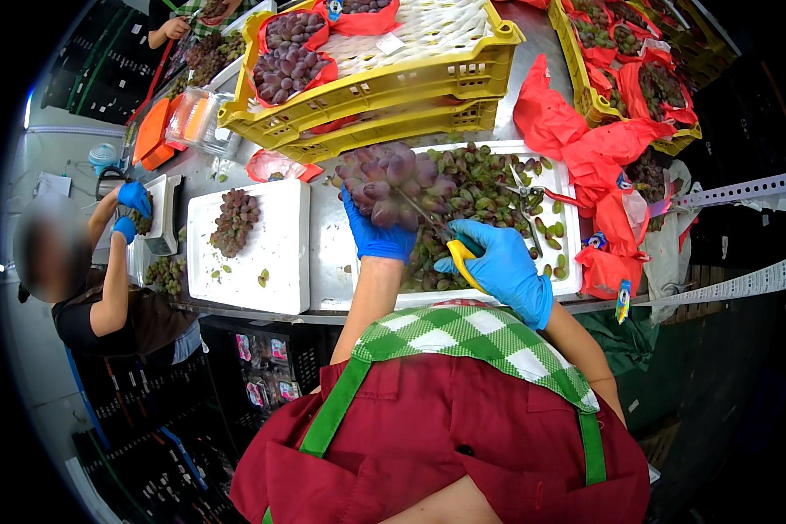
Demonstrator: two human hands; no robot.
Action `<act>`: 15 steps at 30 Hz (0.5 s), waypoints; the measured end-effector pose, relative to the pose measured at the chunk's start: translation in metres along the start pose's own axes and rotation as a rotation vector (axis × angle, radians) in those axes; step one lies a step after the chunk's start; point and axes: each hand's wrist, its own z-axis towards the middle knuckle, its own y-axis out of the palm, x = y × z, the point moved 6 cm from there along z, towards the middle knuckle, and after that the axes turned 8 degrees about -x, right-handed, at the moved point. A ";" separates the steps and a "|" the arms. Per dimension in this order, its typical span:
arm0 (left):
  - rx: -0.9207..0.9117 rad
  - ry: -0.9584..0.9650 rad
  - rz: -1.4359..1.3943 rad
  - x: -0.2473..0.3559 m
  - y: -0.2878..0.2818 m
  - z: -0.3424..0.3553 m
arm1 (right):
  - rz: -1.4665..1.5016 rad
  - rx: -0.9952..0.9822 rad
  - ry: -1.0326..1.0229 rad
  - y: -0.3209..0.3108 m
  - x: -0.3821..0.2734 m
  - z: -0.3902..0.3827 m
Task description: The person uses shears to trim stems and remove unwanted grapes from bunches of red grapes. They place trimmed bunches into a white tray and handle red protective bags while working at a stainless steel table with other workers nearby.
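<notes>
My left hand [377, 234], in a blue glove, is closed around the underside of a large bunch of purple grapes [397, 179]. Gloved in blue as well, my right hand [504, 269] grips yellow-handled scissors [467, 265]. The blades point up and left toward the bunch's stem; whether they touch it I cannot tell. Under both hands lies a white tray [573, 249] strewn with many loose green and purplish grapes [485, 175]. Red-handled snips [526, 194] rest on those grapes, just beyond my right hand.
Left of me, another white tray [281, 218] carries a smaller grape bunch [233, 223]. Stacked yellow crates [358, 100] stand ahead; another yellow crate [596, 92] and red wrapping paper [616, 153] lie right. A gloved co-worker [118, 288] works at a scale [164, 231].
</notes>
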 end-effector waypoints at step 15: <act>-0.393 -0.281 0.007 -0.013 0.028 0.018 | 0.393 0.126 -0.026 -0.018 0.013 0.017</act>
